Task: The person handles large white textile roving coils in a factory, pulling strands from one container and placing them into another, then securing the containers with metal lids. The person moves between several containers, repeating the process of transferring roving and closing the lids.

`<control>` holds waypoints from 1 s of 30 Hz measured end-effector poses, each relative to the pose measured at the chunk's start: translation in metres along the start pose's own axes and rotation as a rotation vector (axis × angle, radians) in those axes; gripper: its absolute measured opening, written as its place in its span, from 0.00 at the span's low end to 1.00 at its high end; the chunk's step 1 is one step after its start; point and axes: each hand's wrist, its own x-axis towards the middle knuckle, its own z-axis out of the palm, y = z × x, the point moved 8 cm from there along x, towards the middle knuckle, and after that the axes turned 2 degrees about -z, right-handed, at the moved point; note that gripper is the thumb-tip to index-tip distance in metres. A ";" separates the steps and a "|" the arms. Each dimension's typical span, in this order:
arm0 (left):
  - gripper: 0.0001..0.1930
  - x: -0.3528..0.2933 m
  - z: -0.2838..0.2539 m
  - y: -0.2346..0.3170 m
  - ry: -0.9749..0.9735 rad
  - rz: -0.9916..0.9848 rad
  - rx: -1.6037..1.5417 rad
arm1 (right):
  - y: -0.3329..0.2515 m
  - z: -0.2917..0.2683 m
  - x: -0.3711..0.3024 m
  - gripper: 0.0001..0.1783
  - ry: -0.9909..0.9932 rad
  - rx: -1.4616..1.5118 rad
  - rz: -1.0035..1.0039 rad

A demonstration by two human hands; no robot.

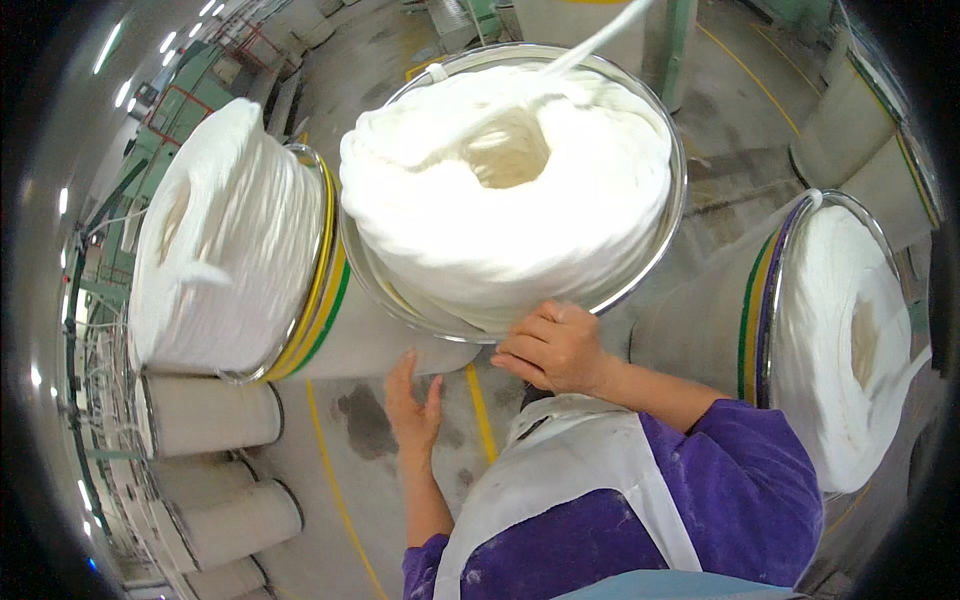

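Observation:
In front of me stands a large sliver can (668, 235) with a shiny metal rim. Thick white coils of fibre sliver (440, 220) are heaped in it around a central hole, and one strand (605, 38) runs up and away at the far side. My right hand (555, 350) is at the near rim, its fingers curled over the edge and the fingertips partly hidden. Lower and to the left, my left hand (415, 405) is held in the air just off the can's near side, fingers apart, with nothing in it.
A second full can (325, 290) with yellow and green bands stands close on the left. Another (700, 300), with green, yellow and purple bands, is at my right. Several pale cans (215, 415) line the lower left. Yellow lines (482, 415) mark the grey floor.

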 end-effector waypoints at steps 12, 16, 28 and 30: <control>0.22 0.180 -0.004 0.034 -0.329 0.680 0.124 | 0.076 -0.062 -0.021 0.18 -0.069 -0.420 0.060; 0.20 0.208 0.027 0.064 -0.457 0.849 0.185 | 0.117 -0.122 -0.046 0.15 0.090 -0.454 0.182; 0.09 0.220 0.104 0.126 -0.616 1.096 0.260 | 0.152 -0.197 -0.100 0.21 0.633 -0.601 0.323; 0.11 0.230 0.113 0.146 -0.477 1.113 0.159 | 0.149 -0.200 -0.108 0.21 0.745 -0.678 0.367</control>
